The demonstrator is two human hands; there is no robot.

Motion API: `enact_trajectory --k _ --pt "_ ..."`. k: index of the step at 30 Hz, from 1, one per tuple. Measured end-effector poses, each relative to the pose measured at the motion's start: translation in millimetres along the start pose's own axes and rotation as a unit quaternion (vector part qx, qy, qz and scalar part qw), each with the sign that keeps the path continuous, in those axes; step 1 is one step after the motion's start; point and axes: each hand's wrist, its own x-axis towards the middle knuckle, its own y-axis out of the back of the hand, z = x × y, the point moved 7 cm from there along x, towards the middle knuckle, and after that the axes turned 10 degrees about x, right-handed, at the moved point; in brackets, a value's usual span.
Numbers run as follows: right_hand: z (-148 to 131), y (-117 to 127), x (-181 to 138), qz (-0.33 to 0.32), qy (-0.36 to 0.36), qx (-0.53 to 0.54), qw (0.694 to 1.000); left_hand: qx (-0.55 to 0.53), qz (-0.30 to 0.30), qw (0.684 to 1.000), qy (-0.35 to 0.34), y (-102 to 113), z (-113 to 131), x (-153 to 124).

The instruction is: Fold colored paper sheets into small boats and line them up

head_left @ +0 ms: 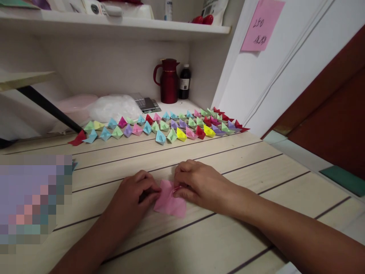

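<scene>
A small pink sheet of paper [170,203] lies on the striped wooden table [216,243], with crease lines near its upper right part. My left hand [139,192] pinches its left edge between thumb and forefinger. From the other side, my right hand [195,182] grips the paper's upper right part between thumb and curled fingers. The bit of paper under the right fingers is hidden. Beyond both hands, rows of folded paper boats in many colours stand on the table, among them a bright yellow boat [181,134] and a light blue boat [160,137].
A pixelated patch covers the left side. At the back are a dark red jug [169,82], a dark bottle [185,82] and a white plastic bag [115,107]. A white shelf [114,28] runs above. A pink note [262,24] hangs on the wall at right.
</scene>
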Motion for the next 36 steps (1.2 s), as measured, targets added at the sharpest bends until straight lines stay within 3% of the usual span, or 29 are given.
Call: enact_trajectory --k 13,17,21,24,27,30,33,36 --pt "10.3 -1.9 6.0 0.019 -0.03 -0.009 0.999 0.017 0.007 1.0 -0.018 -0.3 3.4 0.5" --pt "12.1 -5.8 9.7 0.037 -0.022 -0.046 0.998 0.051 0.048 0.997 -0.012 1.3 -0.2 -0.8" --pt "14.5 -8.3 11.4 0.051 -0.039 -0.069 0.996 0.064 0.131 0.989 0.004 13.9 -4.8 -5.8" --pt "15.5 -8.2 12.3 0.058 -0.054 -0.069 0.994 0.074 0.167 0.983 -0.021 23.2 3.5 -12.0" --pt "16.0 -8.2 12.8 0.06 -0.064 -0.064 0.994 0.119 0.147 0.977 -0.097 22.0 23.1 -16.2" --pt "16.4 -8.0 11.9 0.063 -0.068 -0.049 0.994 0.183 0.082 0.966 -0.162 8.8 37.0 -16.7" --pt "19.2 -5.1 10.0 0.075 -0.068 -0.017 0.995 0.225 0.033 0.956 -0.187 -4.2 38.3 -15.1" --pt "26.2 0.3 8.0 0.077 -0.073 0.013 0.994 0.244 0.031 0.949 -0.197 -8.5 35.4 -14.6"
